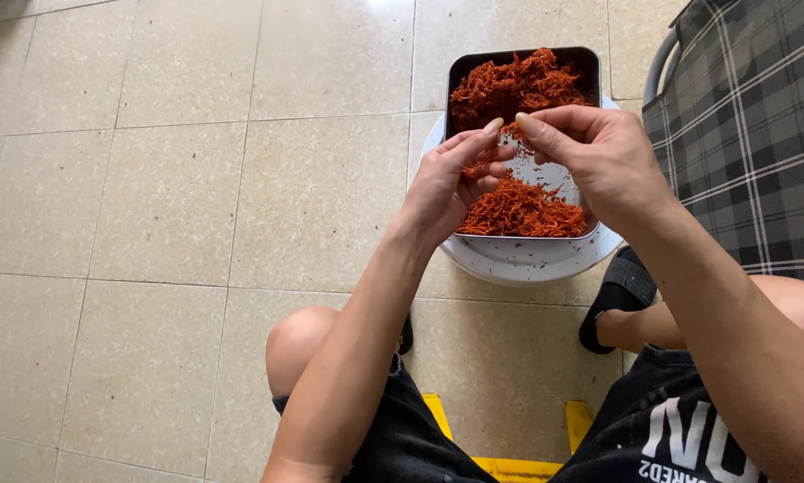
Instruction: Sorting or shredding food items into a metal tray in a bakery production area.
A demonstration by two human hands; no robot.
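You've got no packages, labels, signs or screens here — only white printed lettering on black shorts (688, 438), btm right.

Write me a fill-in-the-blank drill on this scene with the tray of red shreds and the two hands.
1. The metal tray sits on a round white ____.
2. The red-orange shreds lie in two heaps, with a bare patch of tray in the ____.
3. The left hand and right hand meet above the tray, each pinching a few ____.
4. To the right of the tray stands a chair with ____-patterned fabric.

Missing words: basin; middle; shreds; plaid
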